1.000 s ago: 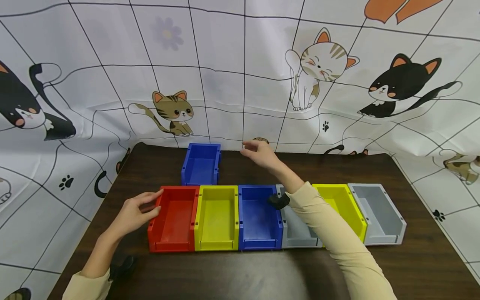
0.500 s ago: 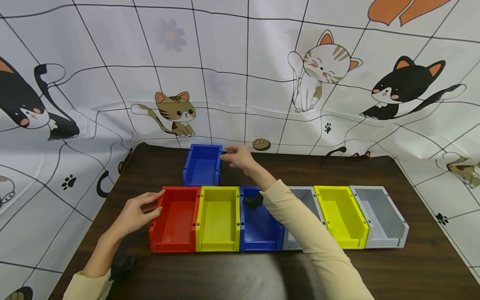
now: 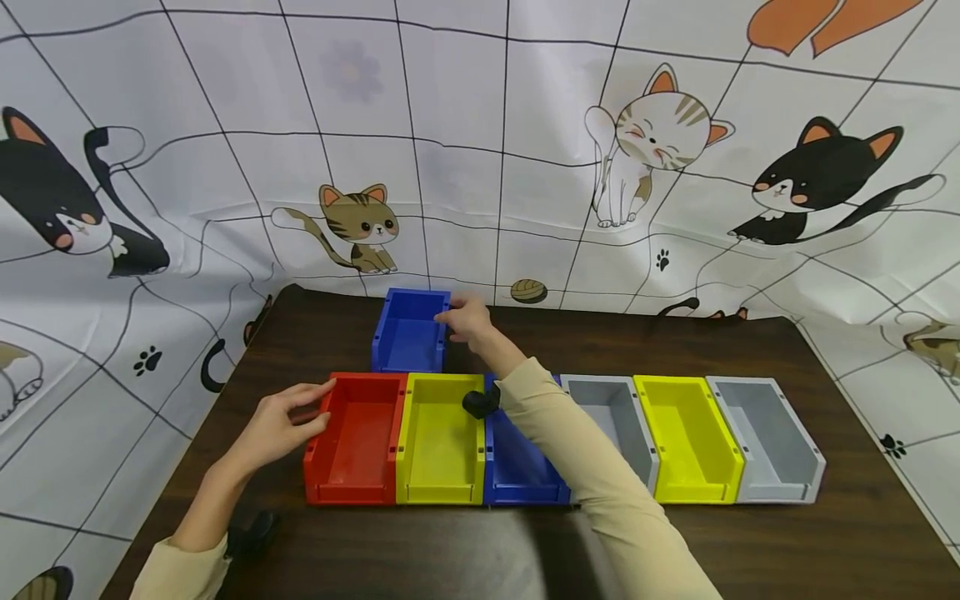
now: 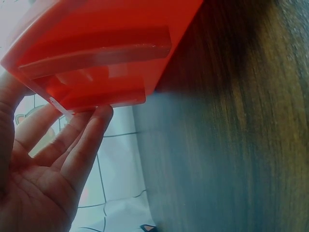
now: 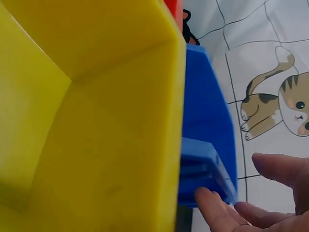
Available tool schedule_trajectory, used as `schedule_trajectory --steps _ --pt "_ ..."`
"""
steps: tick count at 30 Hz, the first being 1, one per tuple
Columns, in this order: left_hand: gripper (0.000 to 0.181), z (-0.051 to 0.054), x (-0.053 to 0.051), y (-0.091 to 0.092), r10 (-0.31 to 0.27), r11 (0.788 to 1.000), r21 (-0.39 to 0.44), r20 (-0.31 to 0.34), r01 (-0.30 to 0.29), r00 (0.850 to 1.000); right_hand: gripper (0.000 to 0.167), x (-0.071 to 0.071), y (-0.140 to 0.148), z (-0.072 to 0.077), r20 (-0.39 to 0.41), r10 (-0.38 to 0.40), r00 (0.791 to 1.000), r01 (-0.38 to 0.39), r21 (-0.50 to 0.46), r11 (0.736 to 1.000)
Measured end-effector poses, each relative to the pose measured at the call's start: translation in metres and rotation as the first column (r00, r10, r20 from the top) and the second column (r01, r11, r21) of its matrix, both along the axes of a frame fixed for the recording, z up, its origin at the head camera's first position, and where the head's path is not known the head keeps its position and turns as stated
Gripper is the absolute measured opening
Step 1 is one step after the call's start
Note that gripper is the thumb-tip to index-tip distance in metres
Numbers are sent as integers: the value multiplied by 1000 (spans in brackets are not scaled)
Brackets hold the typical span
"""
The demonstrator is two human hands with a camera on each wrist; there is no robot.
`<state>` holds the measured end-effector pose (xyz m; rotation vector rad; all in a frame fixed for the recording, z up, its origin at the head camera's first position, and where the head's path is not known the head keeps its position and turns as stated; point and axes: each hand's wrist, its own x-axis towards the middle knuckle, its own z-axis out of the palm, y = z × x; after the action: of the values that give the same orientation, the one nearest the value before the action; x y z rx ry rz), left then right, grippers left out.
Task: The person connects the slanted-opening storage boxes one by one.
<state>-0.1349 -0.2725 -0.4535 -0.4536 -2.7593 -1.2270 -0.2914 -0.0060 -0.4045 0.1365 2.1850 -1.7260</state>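
Note:
A red bin (image 3: pixel 356 442) stands at the left end of a row of open-front plastic bins. My left hand (image 3: pixel 281 425) is at its left side, thumb and fingers spread apart. In the left wrist view, fingertips (image 4: pixel 104 113) touch the red bin's outer wall (image 4: pixel 96 43). Behind the row sits a separate blue bin (image 3: pixel 411 333). My right hand (image 3: pixel 471 321) reaches to this bin's right side. Seen from the right wrist, extended fingers (image 5: pixel 212 208) meet its outer side (image 5: pixel 200 164), while the thumb (image 5: pixel 275 166) stands apart from it.
Right of the red bin, the row continues with a yellow bin (image 3: pixel 441 450), a blue bin (image 3: pixel 517 467), a grey bin (image 3: pixel 611 408), another yellow bin (image 3: pixel 686 442) and another grey bin (image 3: pixel 772 442). A cat-print cloth (image 3: pixel 465 100) hangs behind the dark wooden table (image 3: pixel 360 550).
My right hand has moved left across the back of the table to the right side of the rear blue bin. The left hand has stayed at the red bin.

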Motion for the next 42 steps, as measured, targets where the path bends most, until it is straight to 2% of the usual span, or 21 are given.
schedule_trajectory --steps 4,8,14,18,24,31,36,42 --pt "49 0 -2 0 -8 1000 -9 -20 8 1000 58 -5 -6 -7 22 -26 999 26 15 1000" --pt "49 0 -2 0 -5 1000 -8 -10 5 1000 57 -9 -9 -12 37 -54 998 53 21 998" --pt "49 0 -2 0 -2 1000 -8 -6 2 1000 58 -12 -12 -10 59 -77 995 74 45 996" --pt "48 0 -4 2 -13 1000 -1 -19 13 1000 55 -12 -11 -10 40 -111 993 107 82 991" --pt "48 0 0 2 1 1000 -8 -34 -1 999 54 -11 -8 -9 30 -113 993 109 101 989" --pt "48 0 1 1 7 1000 -19 -44 -8 999 56 -13 9 12 2 -57 998 57 27 998" --pt "48 1 1 1 2 1000 -21 -49 -3 999 56 -13 26 31 -36 -13 999 14 20 1000" --pt "48 2 1 2 -6 1000 -21 -56 5 998 54 -10 46 47 -78 -8 997 8 4 1000"
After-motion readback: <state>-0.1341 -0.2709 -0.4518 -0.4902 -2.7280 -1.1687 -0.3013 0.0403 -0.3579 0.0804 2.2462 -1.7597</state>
